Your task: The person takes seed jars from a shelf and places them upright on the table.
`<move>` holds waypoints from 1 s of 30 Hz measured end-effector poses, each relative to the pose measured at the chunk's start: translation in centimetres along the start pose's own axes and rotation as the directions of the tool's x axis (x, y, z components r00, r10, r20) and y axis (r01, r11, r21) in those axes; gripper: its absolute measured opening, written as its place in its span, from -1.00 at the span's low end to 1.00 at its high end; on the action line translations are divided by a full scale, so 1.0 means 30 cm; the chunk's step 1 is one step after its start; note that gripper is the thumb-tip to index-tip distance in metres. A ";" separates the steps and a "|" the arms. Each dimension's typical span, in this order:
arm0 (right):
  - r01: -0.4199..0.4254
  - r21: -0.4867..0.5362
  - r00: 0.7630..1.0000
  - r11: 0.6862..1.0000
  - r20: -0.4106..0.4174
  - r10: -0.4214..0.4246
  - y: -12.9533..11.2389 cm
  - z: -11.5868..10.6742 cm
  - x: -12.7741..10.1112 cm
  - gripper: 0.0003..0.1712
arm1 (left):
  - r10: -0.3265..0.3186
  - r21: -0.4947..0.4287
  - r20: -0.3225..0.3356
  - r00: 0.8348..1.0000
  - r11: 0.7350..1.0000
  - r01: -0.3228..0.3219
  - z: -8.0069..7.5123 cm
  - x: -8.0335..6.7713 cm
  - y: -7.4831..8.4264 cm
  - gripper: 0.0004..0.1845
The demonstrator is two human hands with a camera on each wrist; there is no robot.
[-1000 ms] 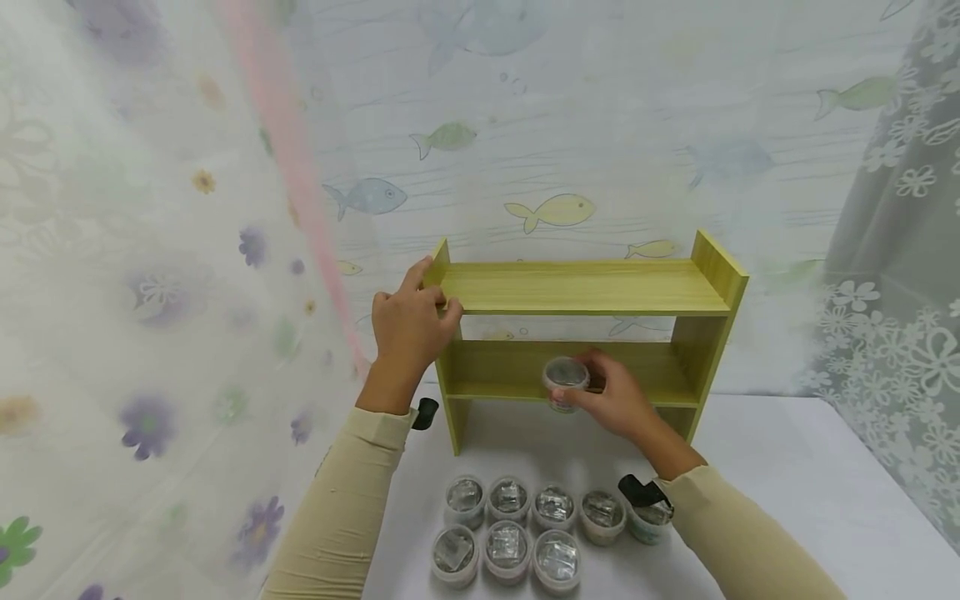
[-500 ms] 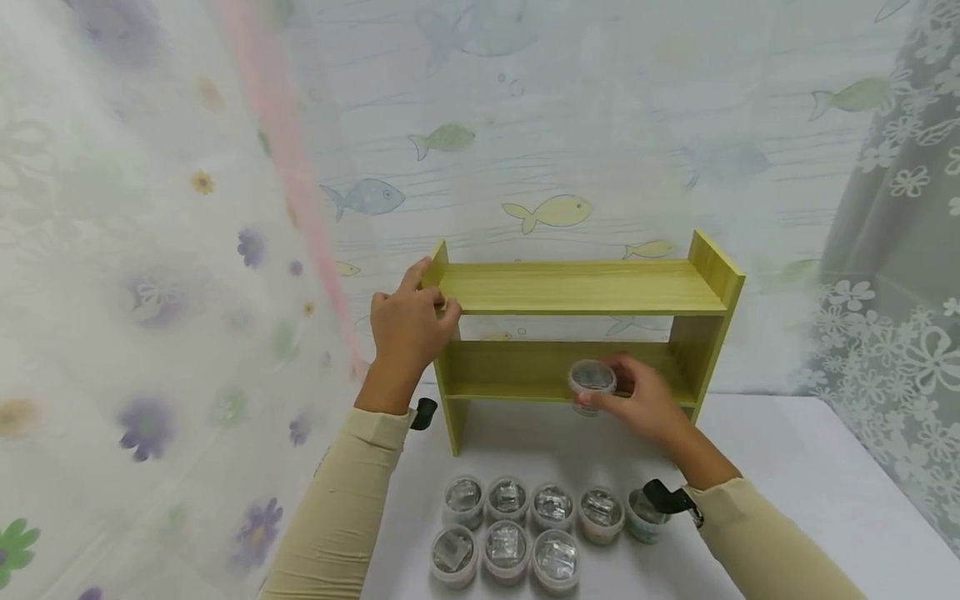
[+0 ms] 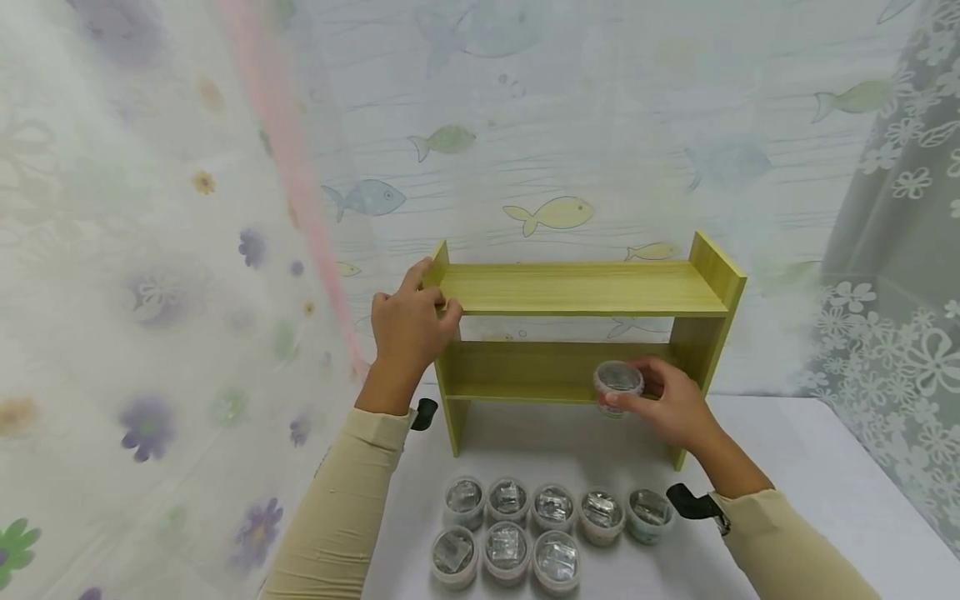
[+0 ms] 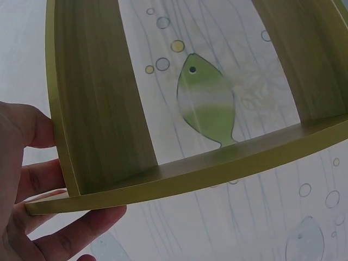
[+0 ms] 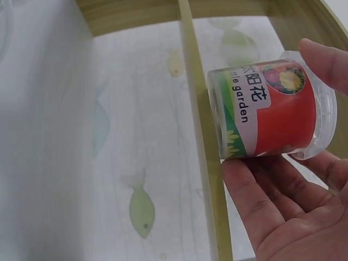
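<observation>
A two-tier yellow-green wooden shelf [image 3: 581, 288] stands on the white table. Its upper left corner is gripped by my left hand [image 3: 411, 327]; in the left wrist view, the thumb and fingers [image 4: 44, 179] lie on either side of the boards. My right hand [image 3: 678, 407] holds a small clear plastic tub [image 3: 618, 378] at the right part of the lower tier's front edge. In the right wrist view the tub's red, green and white label [image 5: 285, 111] reads "little garden" and shows flowers. Its base is close to the shelf board; whether it touches, I cannot tell.
In front of the shelf, several similar tubs [image 3: 507, 546] stand in two rows on the white tablecloth [image 3: 780, 492]. Silvery packets show inside them. A fish-patterned curtain [image 3: 615, 125] hangs behind, and a flowered one [image 3: 150, 333] on the left.
My right hand has moved to the right along the lower tier, carrying the tub with it. The left hand keeps its place on the shelf corner.
</observation>
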State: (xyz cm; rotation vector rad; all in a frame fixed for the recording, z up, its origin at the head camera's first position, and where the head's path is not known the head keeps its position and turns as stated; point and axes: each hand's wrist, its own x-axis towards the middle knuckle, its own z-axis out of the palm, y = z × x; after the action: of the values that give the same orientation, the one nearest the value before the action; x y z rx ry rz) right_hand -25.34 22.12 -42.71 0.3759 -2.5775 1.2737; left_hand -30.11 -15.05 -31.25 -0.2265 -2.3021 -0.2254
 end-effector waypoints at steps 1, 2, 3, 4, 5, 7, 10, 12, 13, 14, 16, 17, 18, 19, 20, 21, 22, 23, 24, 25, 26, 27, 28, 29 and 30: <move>-0.005 -0.002 1.000 1.000 0.000 0.005 0.003 -0.006 -0.004 -0.29 | -0.001 0.000 0.001 1.000 1.000 0.001 -0.002 -0.001 0.001 -0.71; -0.008 -0.004 1.000 1.000 -0.002 0.008 0.006 -0.012 -0.007 -0.29 | -0.001 0.000 0.001 1.000 1.000 0.001 -0.003 -0.002 0.002 -0.72; -0.010 -0.010 1.000 1.000 -0.005 0.010 0.008 -0.019 -0.012 -0.29 | -0.002 0.000 0.001 1.000 1.000 0.002 -0.005 -0.002 0.003 -0.72; -0.010 -0.013 1.000 1.000 -0.008 0.010 0.010 -0.025 -0.016 -0.29 | -0.002 0.000 0.000 1.000 1.000 0.002 -0.006 -0.003 0.004 -0.72; -0.011 -0.014 1.000 1.000 -0.011 0.011 0.012 -0.031 -0.021 -0.29 | 0.000 -0.002 -0.003 1.000 1.000 0.000 -0.008 -0.004 0.005 -0.72; -0.012 -0.012 1.000 1.000 -0.015 0.011 0.015 -0.044 -0.030 -0.29 | 0.004 -0.003 -0.009 1.000 1.000 -0.004 -0.011 -0.005 0.006 -0.72; -0.015 -0.024 1.000 1.000 -0.019 0.014 0.017 -0.062 -0.047 -0.29 | 0.009 -0.004 -0.013 1.000 1.000 -0.009 -0.014 -0.006 0.009 -0.72; -0.015 -0.034 1.000 0.999 -0.020 0.014 0.018 -0.073 -0.061 -0.30 | 0.007 -0.004 -0.011 1.000 1.000 -0.007 -0.016 -0.008 0.010 -0.72; -0.017 -0.039 1.000 0.999 -0.022 0.016 0.018 -0.078 -0.068 -0.29 | 0.005 -0.003 -0.010 1.000 1.000 -0.005 -0.017 -0.009 0.010 -0.72; -0.019 -0.041 1.000 0.999 -0.023 0.018 0.019 -0.082 -0.074 -0.29 | 0.003 -0.003 -0.009 1.000 1.000 -0.003 -0.018 -0.011 0.010 -0.72; -0.020 -0.046 0.999 0.999 -0.026 0.019 0.021 -0.089 -0.088 -0.29 | -0.001 -0.003 -0.013 1.000 1.000 0.001 -0.020 -0.013 0.008 -0.72; -0.022 -0.045 0.999 0.999 -0.028 0.021 0.022 -0.092 -0.095 -0.28 | -0.002 -0.004 -0.015 1.000 1.000 0.002 -0.021 -0.014 0.008 -0.72; -0.023 -0.045 0.999 0.999 -0.029 0.022 0.024 -0.094 -0.101 -0.28 | -0.002 -0.002 -0.019 1.000 1.000 0.002 -0.022 -0.015 0.008 -0.72; -0.026 -0.046 0.999 0.999 -0.030 0.024 0.026 -0.096 -0.108 -0.28 | -0.001 -0.001 -0.021 1.000 1.000 0.001 -0.023 -0.016 0.008 -0.73; -0.026 -0.049 0.999 0.998 -0.029 0.024 0.028 -0.099 -0.116 -0.28 | -0.002 0.000 -0.023 1.000 1.000 0.002 -0.024 -0.017 0.007 -0.73; -0.026 -0.050 0.999 0.998 -0.026 0.025 0.031 -0.100 -0.124 -0.28 | -0.002 0.002 -0.024 1.000 1.000 0.002 -0.025 -0.018 0.008 -0.73; -0.029 -0.052 0.999 0.998 -0.022 0.028 0.035 -0.102 -0.132 -0.28 | -0.003 0.002 -0.024 1.000 1.000 0.003 -0.026 -0.020 0.009 -0.74; -0.031 -0.058 0.999 0.998 -0.018 0.030 0.039 -0.102 -0.142 -0.29 | -0.003 0.002 -0.024 1.000 1.000 0.003 -0.027 -0.021 0.009 -0.73; -0.034 -0.063 0.999 0.997 -0.014 0.033 0.044 -0.102 -0.152 -0.29 | -0.003 0.003 -0.022 1.000 1.000 0.003 -0.028 -0.022 0.011 -0.74; -0.037 -0.065 0.999 0.997 -0.009 0.036 0.048 -0.101 -0.162 -0.29 | -0.003 0.000 -0.021 1.000 1.000 0.003 -0.029 -0.023 0.012 -0.73; -0.039 -0.066 0.999 0.997 -0.004 0.039 0.054 -0.100 -0.171 -0.29 | -0.001 -0.002 -0.020 1.000 1.000 0.001 -0.030 -0.023 0.014 -0.73; -0.043 -0.064 0.999 0.997 0.001 0.043 0.058 -0.098 -0.181 -0.30 | 0.000 -0.002 -0.019 1.000 1.000 0.000 -0.031 -0.023 0.016 -0.73; -0.046 -0.063 0.999 0.997 0.006 0.046 0.063 -0.094 -0.189 -0.30 | 0.000 -0.003 -0.019 1.000 1.000 0.000 -0.030 -0.024 0.016 -0.73; -0.049 -0.059 0.999 0.997 0.009 0.050 0.067 -0.091 -0.196 -0.31 | 0.002 -0.002 -0.021 1.000 1.000 -0.002 -0.030 -0.024 0.017 -0.74; -0.053 -0.050 0.998 0.997 0.014 0.054 0.071 -0.087 -0.203 -0.31 | 0.002 -0.001 -0.021 1.000 1.000 -0.002 -0.029 -0.025 0.017 -0.74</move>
State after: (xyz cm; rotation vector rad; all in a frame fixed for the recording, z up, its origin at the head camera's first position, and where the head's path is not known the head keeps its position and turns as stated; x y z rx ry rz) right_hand -20.08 26.22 -44.72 0.3107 -2.6436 1.2260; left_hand -28.86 -14.85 -31.18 -0.2256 -2.2806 -0.2266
